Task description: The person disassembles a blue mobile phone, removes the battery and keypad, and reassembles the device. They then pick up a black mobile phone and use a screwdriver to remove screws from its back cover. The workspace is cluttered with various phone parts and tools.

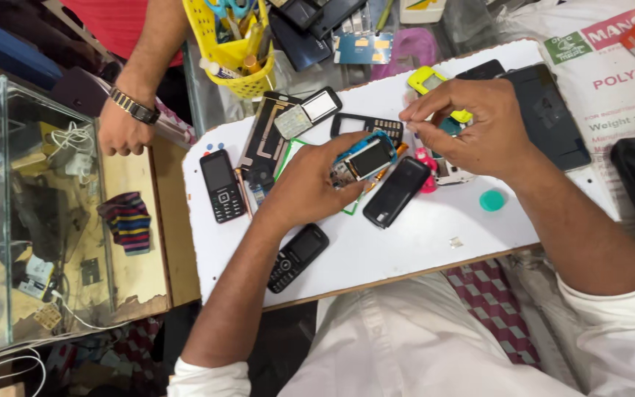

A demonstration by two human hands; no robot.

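Observation:
My left hand (pixel 304 184) holds a small opened phone body with a blue frame and a dark screen (pixel 364 158) above the white work board (pixel 420 242). My right hand (pixel 479 129) hovers just right of it, fingers pinched together near the phone's upper edge; whether something tiny sits between them is not visible. Under the hands lie a black phone back cover (pixel 397 192), a black keypad frame (pixel 367 125) and a pink part (pixel 428 170).
Two black keypad phones (pixel 223 186) (pixel 298 257) lie on the board, with a teal cap (pixel 491 200) and a dark tablet (pixel 549 110). Another person's hand with a wristwatch (pixel 120 129) rests on the wooden counter beside a glass case (pixel 16 220). A yellow basket (pixel 237 48) of tools stands behind.

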